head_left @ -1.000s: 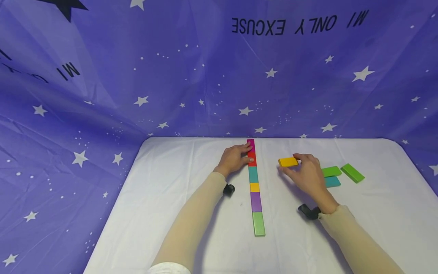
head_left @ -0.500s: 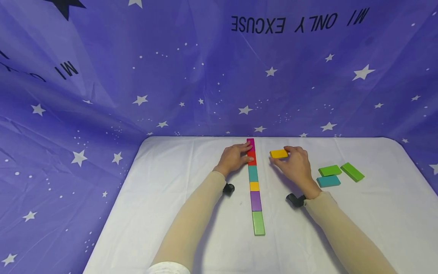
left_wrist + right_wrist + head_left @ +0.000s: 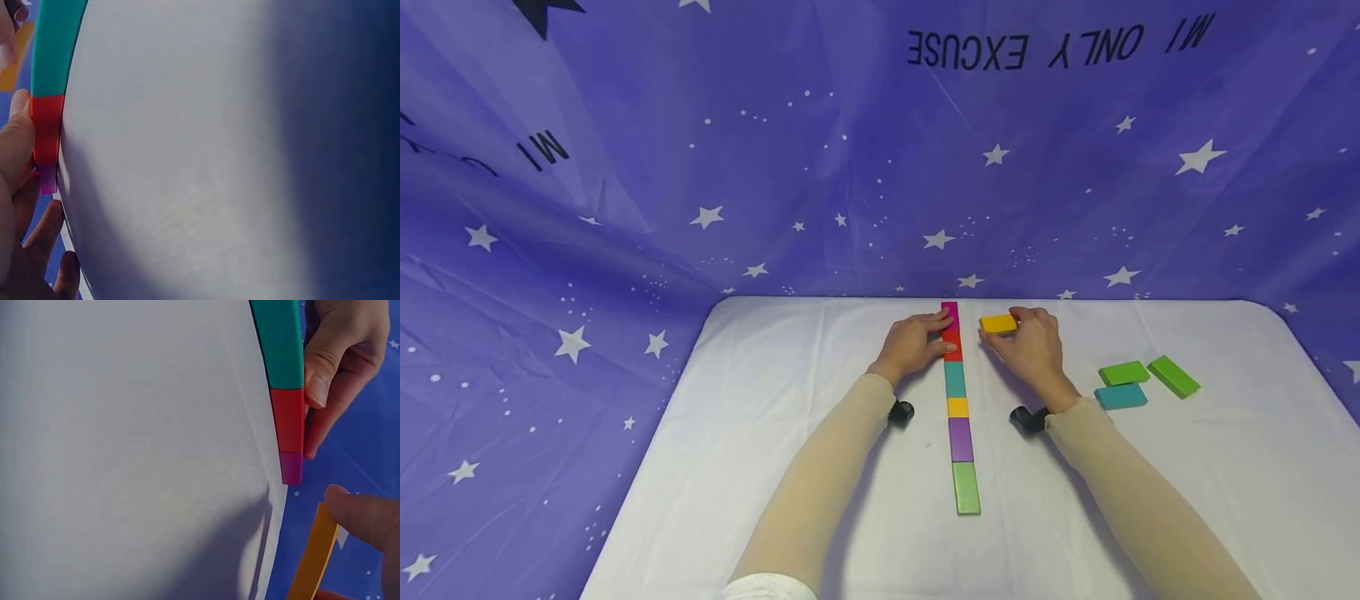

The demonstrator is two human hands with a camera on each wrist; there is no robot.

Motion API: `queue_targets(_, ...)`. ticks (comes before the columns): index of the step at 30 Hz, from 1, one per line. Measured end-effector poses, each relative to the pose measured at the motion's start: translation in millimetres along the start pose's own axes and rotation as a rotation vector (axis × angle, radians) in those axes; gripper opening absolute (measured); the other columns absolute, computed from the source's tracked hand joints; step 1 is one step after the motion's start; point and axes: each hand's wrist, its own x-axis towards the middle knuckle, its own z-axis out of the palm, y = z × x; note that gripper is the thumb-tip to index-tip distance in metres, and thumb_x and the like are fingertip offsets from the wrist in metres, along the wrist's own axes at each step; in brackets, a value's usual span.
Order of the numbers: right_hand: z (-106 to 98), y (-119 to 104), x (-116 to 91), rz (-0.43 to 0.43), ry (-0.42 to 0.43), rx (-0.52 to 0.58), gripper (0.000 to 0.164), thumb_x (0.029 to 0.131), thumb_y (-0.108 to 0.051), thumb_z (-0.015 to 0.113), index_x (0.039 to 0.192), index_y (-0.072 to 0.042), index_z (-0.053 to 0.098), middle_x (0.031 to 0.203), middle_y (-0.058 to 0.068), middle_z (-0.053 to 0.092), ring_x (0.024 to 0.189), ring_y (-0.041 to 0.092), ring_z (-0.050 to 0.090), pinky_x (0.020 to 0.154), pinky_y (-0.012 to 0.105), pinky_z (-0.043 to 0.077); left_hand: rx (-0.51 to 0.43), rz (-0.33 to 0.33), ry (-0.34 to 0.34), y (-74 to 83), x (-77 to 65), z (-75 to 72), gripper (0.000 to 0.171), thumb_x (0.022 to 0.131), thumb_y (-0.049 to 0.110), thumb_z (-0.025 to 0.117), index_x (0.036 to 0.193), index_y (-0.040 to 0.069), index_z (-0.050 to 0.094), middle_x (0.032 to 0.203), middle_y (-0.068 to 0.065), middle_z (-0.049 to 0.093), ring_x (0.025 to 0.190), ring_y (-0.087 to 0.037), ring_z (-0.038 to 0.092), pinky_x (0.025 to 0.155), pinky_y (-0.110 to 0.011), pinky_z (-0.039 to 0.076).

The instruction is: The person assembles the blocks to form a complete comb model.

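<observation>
A straight line of flat coloured blocks runs toward the table's far edge: light green (image 3: 966,488), purple (image 3: 960,440), small yellow (image 3: 957,407), teal (image 3: 954,380), red (image 3: 956,337) and magenta (image 3: 951,307). My left hand (image 3: 912,343) rests at the far end, its thumb touching the red block and its fingers reaching over the magenta one. To the right of that end, my right hand (image 3: 1033,346) pinches a yellow-orange block (image 3: 997,323) between thumb and fingers. In the right wrist view this yellow-orange block (image 3: 314,553) is apart from the magenta end (image 3: 291,469).
Two green blocks (image 3: 1123,373) and a loose teal block (image 3: 1121,397) lie on the right of the white-covered table (image 3: 1210,483). A purple star-printed cloth (image 3: 850,167) rises behind the far edge. Black wrist cameras (image 3: 901,413) sit below both hands.
The right hand has carried the yellow-orange block left and away from me, closer to the line's far end, uncovering the loose teal block. My left hand has stayed put.
</observation>
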Motion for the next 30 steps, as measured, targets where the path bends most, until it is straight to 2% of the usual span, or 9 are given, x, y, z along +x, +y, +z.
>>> queue_targets(10,12,-9,20,0.038,-0.023,0.001,0.075,0.082,-0.042,0.079,0.132,0.009,0.058,0.13,0.03,0.055,0.118,0.044,0.047,0.098,0.055,0.047,0.007,0.019,0.006,-1.6,2.2,-0.8,0.057,0.094,0.041,0.07,0.145,0.021,0.055,0.151,0.009,0.048,0.141,-0.014,0.044,0.116,-0.033,0.035)
queue_targets(19,24,-15,37,0.051,-0.06,-0.014,0.076,0.081,-0.043,0.079,0.133,0.007,0.058,0.128,0.028,0.057,0.119,0.042,0.046,0.098,0.054,0.048,0.019,-0.004,-0.003,-2.2,0.9,-0.7,0.059,0.093,0.043,0.07,0.146,0.023,0.054,0.153,0.012,0.046,0.142,-0.013,0.042,0.117,-0.032,0.033)
queue_targets(30,30,-20,44,0.076,-0.068,-0.032,0.076,0.082,-0.046,0.077,0.132,0.008,0.058,0.132,0.03,0.053,0.125,0.044,0.043,0.099,0.056,0.047,0.002,0.01,-0.001,0.0,1.5,0.6,0.059,0.093,0.042,0.07,0.146,0.023,0.053,0.153,0.011,0.046,0.142,-0.015,0.043,0.117,-0.033,0.033)
